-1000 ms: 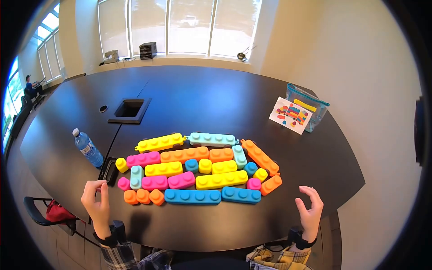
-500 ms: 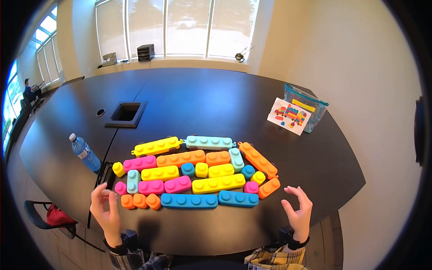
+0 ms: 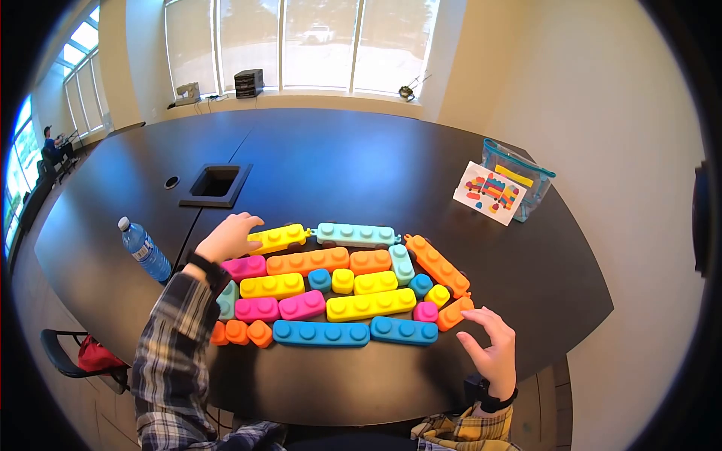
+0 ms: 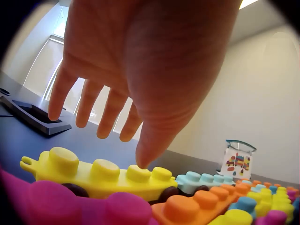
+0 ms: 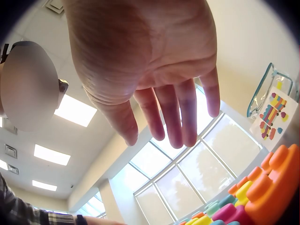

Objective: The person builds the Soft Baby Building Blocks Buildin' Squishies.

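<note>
My left hand [image 3: 228, 239] reaches over the left end of the yellow wheeled block base [image 3: 281, 237]. In the left wrist view its fingers hang spread above the yellow base, the thumb [image 4: 152, 140] right at its studs. Linked beside it are a light-blue wheeled base [image 3: 355, 234] and an orange wheeled base [image 3: 436, 264]. My right hand [image 3: 494, 353] hovers with relaxed fingers by the short orange block [image 3: 455, 313] and holds nothing. Between the hands lie rows of studded blocks, among them a long yellow block [image 3: 371, 304] and a long blue block [image 3: 321, 333].
A water bottle [image 3: 146, 249] stands at the left beside a table seam. Farther back is a square table opening [image 3: 215, 186]. A picture card [image 3: 489, 194] leans on a clear zip bag [image 3: 519, 167] at the back right. A person [image 3: 56, 144] sits far left.
My left hand has moved forward and right, from the table's near left over to the yellow wheeled base. My right hand has shifted slightly left, toward the blocks.
</note>
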Available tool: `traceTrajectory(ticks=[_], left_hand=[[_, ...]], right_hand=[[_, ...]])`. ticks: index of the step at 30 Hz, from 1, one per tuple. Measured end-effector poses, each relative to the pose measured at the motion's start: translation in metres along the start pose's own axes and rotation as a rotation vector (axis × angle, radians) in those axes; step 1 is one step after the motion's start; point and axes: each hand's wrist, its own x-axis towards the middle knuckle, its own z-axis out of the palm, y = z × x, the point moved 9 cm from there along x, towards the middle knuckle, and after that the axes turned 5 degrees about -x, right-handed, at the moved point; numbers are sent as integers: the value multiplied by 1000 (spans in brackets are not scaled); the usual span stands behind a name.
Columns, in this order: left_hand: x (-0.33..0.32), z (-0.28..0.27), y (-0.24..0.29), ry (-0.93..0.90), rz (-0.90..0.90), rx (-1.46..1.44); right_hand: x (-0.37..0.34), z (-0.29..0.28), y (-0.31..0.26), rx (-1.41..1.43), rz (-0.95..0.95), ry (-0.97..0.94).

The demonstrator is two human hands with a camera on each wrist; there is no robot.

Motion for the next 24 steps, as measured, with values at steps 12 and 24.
traceTrajectory(ticks=[12,24], left_hand=[[31,15,-4,-76,-62,113],[-130,32,231,-107,331,-247]], right_hand=[[-21,-9,19,43,89,-85],[-9,36,-5,161,17,-289]])
